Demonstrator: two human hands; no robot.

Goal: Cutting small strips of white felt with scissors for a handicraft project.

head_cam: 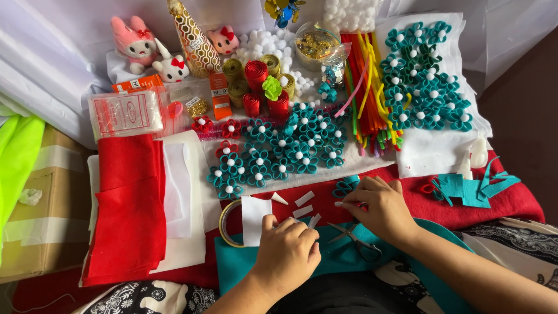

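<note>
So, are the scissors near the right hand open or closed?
Open. The scissors lie flat on the teal felt, blades spread apart in a V, just below the right hand, which is not holding them.

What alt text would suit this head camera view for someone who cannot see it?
Two hands work over red felt: the left hand holds a white paper piece, and the right hand pinches a small white strip beside scissors. Teal felt flowers lie beyond.

Red felt sheet (pixel 511 200), teal felt flowers (pixel 293 148), scissors (pixel 354 238), tape roll (pixel 225 227)
</note>
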